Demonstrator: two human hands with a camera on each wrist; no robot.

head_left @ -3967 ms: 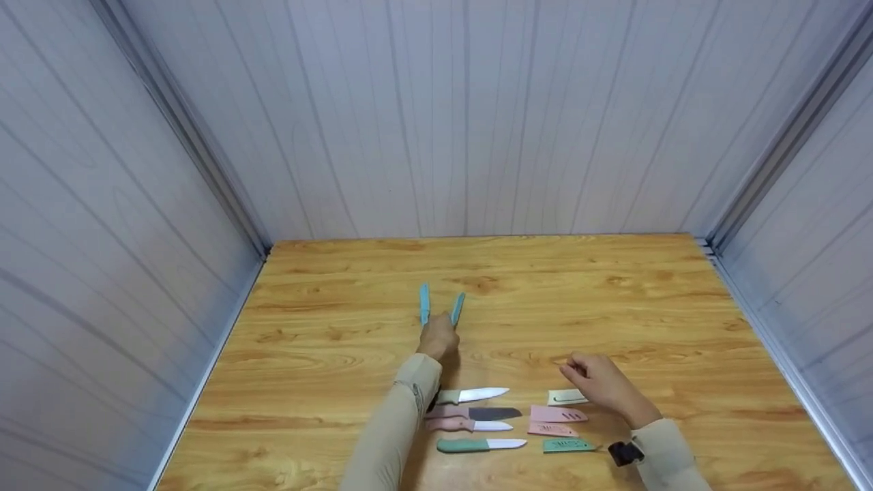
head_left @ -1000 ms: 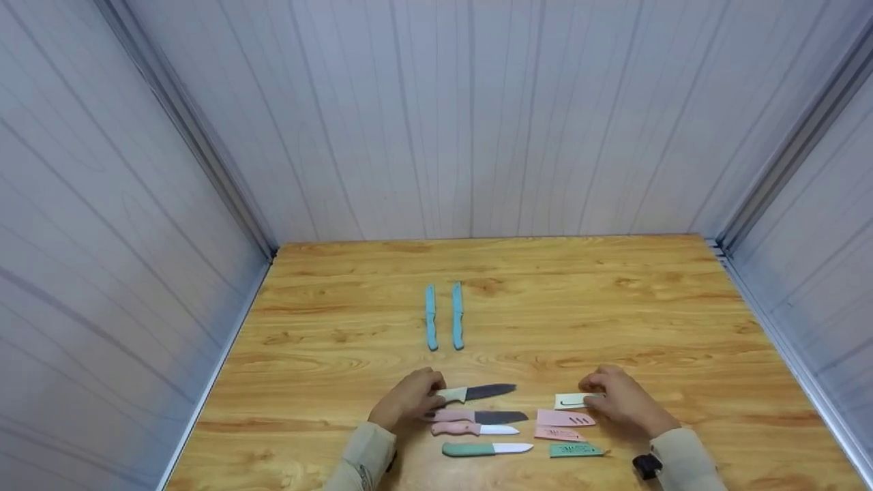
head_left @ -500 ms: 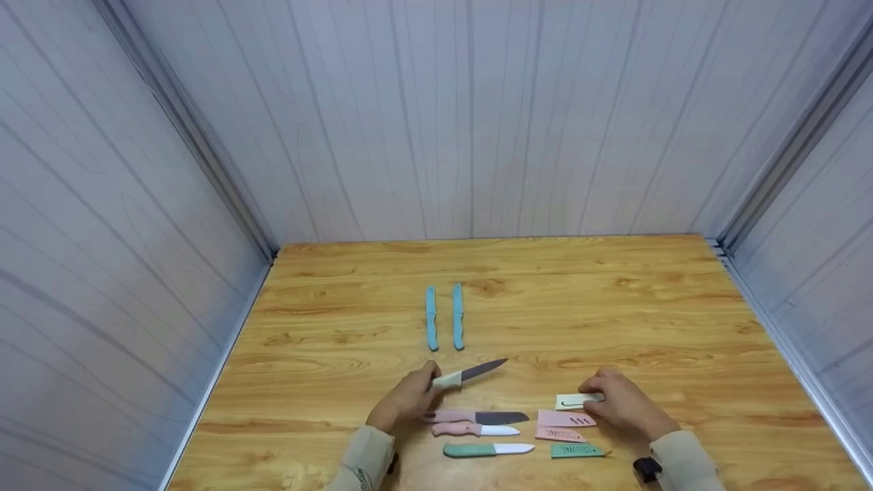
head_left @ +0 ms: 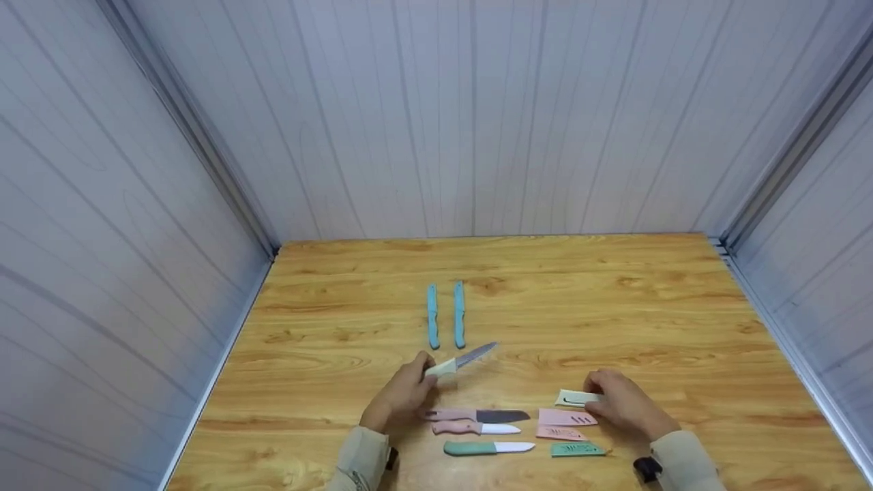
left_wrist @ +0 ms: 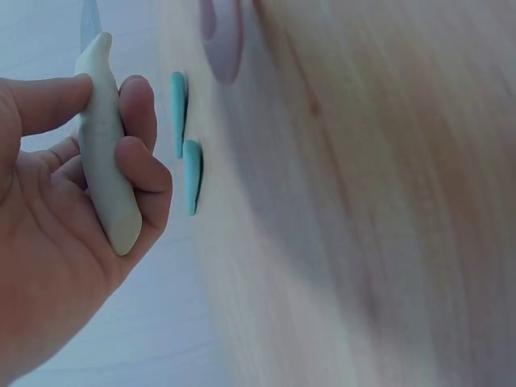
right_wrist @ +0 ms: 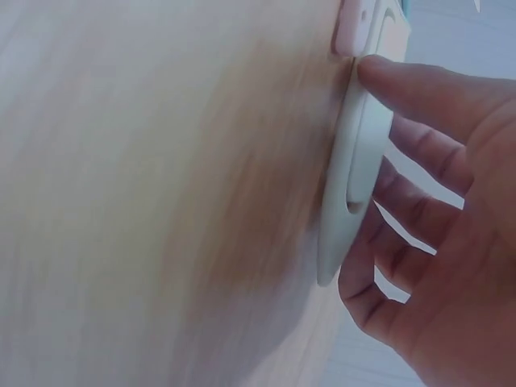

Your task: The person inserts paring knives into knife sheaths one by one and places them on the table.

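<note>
We hold a white-handled knife [head_left: 455,363] in our left hand [head_left: 401,395], lower middle of the frame; our right hand [head_left: 626,404] pinches a white cover [head_left: 574,398], lower right.

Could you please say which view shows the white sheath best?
The right wrist view: the white sheath appears largest, barely covered. Head view shows it small, partly covered by the right hand; left wrist omits it.

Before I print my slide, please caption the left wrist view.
Left hand gripping a cream-handled knife above the table, two turquoise knives beyond.
</note>
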